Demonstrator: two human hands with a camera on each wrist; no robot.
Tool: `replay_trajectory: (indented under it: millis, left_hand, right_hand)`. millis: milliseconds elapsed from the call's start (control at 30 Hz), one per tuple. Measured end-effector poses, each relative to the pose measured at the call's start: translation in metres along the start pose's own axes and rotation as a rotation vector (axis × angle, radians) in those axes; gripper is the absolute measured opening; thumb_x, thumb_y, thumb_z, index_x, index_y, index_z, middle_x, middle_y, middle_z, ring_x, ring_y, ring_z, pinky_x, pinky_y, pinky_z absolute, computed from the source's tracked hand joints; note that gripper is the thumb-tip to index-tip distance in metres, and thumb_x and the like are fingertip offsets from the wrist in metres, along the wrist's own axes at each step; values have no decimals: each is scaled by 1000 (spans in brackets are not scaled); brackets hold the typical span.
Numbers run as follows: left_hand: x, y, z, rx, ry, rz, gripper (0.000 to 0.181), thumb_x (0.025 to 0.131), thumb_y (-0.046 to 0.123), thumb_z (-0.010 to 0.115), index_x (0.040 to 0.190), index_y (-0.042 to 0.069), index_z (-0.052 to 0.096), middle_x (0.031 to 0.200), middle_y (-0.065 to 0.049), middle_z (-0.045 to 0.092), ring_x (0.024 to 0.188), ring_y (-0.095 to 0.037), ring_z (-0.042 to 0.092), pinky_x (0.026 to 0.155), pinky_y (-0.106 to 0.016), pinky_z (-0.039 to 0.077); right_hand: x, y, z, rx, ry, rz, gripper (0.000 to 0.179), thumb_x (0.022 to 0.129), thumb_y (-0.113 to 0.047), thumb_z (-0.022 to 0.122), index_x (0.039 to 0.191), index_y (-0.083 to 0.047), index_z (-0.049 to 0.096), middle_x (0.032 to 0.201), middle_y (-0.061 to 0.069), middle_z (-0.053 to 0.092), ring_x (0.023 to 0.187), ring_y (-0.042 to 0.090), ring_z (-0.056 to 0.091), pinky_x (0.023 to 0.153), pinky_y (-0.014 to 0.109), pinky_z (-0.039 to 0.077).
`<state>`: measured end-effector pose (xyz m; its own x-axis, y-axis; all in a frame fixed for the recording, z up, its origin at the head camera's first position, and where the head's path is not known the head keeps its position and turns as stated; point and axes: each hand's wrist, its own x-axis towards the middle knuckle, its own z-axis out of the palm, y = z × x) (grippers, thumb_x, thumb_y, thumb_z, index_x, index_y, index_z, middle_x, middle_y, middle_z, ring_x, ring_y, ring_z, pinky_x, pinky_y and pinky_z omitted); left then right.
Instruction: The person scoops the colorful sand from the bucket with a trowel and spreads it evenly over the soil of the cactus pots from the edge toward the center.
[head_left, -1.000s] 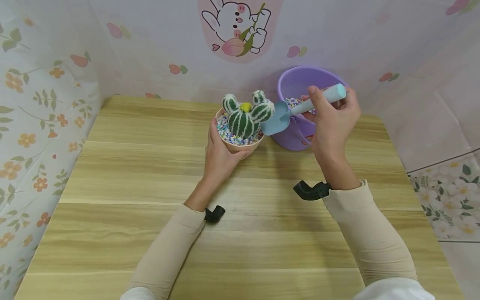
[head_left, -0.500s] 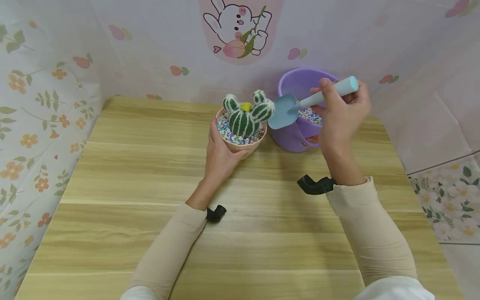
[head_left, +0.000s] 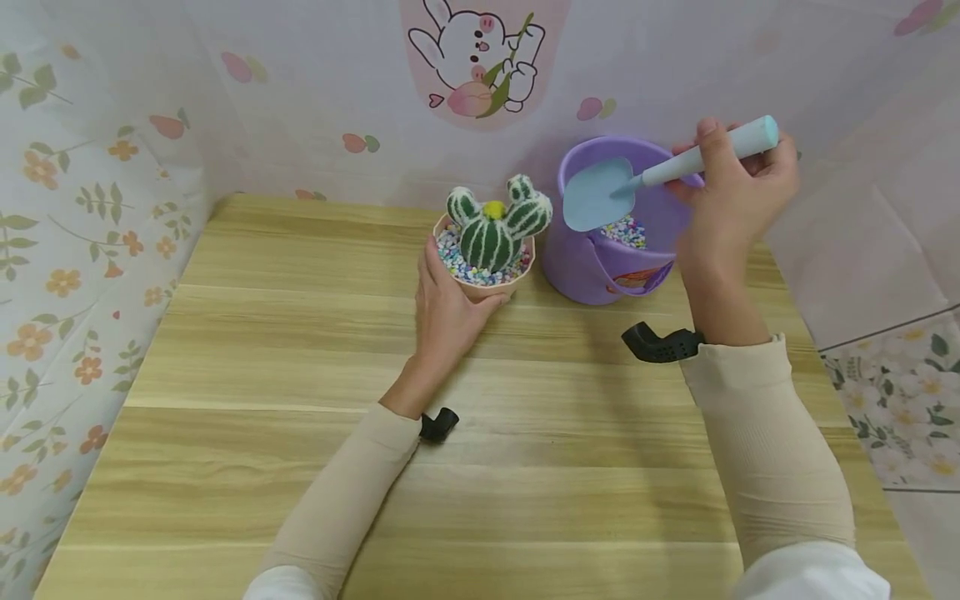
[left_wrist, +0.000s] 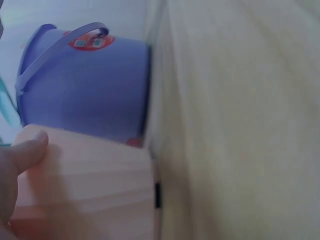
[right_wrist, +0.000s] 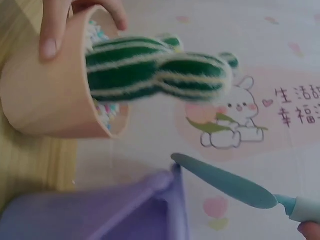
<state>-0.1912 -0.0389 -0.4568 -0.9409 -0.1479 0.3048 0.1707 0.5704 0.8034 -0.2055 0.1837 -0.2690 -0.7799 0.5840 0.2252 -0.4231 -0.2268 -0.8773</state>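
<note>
A plush green cactus (head_left: pixel 487 243) with white stripes and a yellow tuft stands in a pale peach pot (head_left: pixel 487 290) of coloured pebbles. My left hand (head_left: pixel 446 308) grips that pot by its rim and near side; its thumb shows on the pot wall (left_wrist: pixel 90 185) in the left wrist view. My right hand (head_left: pixel 738 204) holds a light blue trowel (head_left: pixel 598 196) by its handle, blade over the near left rim of a purple bucket (head_left: pixel 573 267). Pebbles (head_left: pixel 626 232) lie inside the bucket. The blade's visible face looks bare.
The pot and bucket stand side by side at the back of a wooden table (head_left: pixel 300 350), close to a printed cloth backdrop (head_left: pixel 300 100). A carrying handle (left_wrist: pixel 60 50) hangs on the bucket's front. Black wrist mounts (head_left: pixel 660 343) stick out from both sleeves.
My right hand has moved right and away from me with the trowel, bringing its blade from beside the pot to above the bucket. The left hand stays on the pot, nearly still.
</note>
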Motion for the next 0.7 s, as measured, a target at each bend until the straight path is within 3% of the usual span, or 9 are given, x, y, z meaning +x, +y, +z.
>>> replay_trajectory:
  millis: [167, 300, 533, 700]
  left_hand:
    - [8, 2, -8, 7, -88, 1, 137, 64, 47, 89, 154, 1, -3, 161, -20, 6, 145, -36, 20, 115, -50, 24]
    - [10, 3, -11, -1, -125, -1, 137, 64, 44, 90, 154, 0, -4, 160, -21, 7, 143, -37, 25, 114, -49, 28]
    - [16, 4, -7, -64, -98, 8, 132, 63, 38, 92, 153, 4, 2, 154, -18, 18, 137, -31, 34, 110, -43, 35]
    - [21, 4, -3, -46, -95, -2, 131, 63, 41, 91, 153, 3, 2, 152, -18, 21, 136, -31, 35, 110, -43, 36]
  right_hand:
    - [18, -4, -4, 44, -5, 38, 31, 74, -5, 83, 92, 0, 59, 96, 13, 64, 72, 29, 70, 55, 38, 57]
    - [33, -3, -8, 35, 4, 74, 33, 72, -5, 85, 93, -1, 59, 96, 13, 66, 74, 29, 71, 50, 37, 55]
    - [54, -2, -14, 46, 12, 119, 37, 71, -4, 86, 94, -2, 57, 94, 14, 67, 76, 29, 72, 52, 37, 56]
    - [64, 2, -17, 28, 3, 162, 35, 74, -4, 84, 98, -3, 58, 97, 14, 67, 78, 29, 72, 56, 38, 58]
